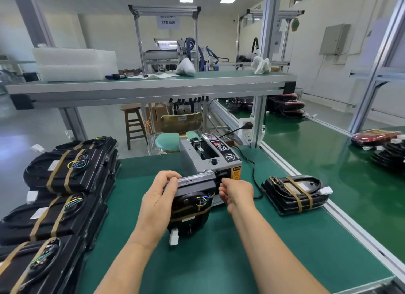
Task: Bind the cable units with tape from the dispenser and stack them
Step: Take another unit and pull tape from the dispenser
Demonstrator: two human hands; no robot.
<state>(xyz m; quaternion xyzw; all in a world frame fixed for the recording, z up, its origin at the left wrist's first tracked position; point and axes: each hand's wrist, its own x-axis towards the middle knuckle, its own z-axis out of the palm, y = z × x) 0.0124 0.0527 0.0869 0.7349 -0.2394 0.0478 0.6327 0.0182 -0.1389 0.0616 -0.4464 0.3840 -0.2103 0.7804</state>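
Now left hand grips cable unit, right hand curls at dispenser.

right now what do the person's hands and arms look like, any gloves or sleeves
The left hand and right hand are bare: no gloves, rings or watch show. No sleeve or wristband is in view down to the frame's lower edge.

Matt green table mat, grey metal dispenser, glossy black plastic cable unit
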